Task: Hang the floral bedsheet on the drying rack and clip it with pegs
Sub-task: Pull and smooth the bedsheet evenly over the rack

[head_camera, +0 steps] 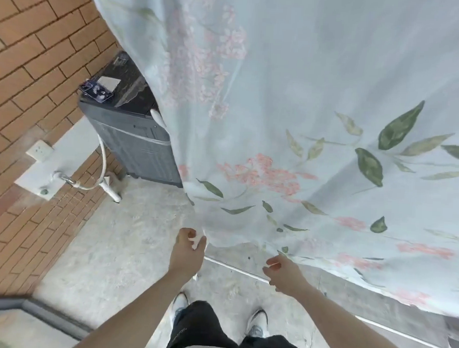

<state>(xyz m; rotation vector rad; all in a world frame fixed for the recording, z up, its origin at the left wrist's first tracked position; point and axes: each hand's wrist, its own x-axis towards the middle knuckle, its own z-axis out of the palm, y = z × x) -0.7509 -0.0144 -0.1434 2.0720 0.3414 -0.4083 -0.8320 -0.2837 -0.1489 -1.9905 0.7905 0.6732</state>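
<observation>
The floral bedsheet (pixel 319 112) hangs down in front. The left hand (pixel 188 247) pinches its near bottom corner — the right hand (pixel 282 269) waits just under the hem, fingers loosely curled, holding nothing.

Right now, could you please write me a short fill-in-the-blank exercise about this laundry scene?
1. The left hand pinches the lower corner of the floral ____.
2. The right hand, fingers loosely curled, holds ____.
3. A phone lies on top of the dark ____ machine.
4. The wall on the left is built of ____.

Missing words: bedsheet; nothing; washing; brick
</observation>
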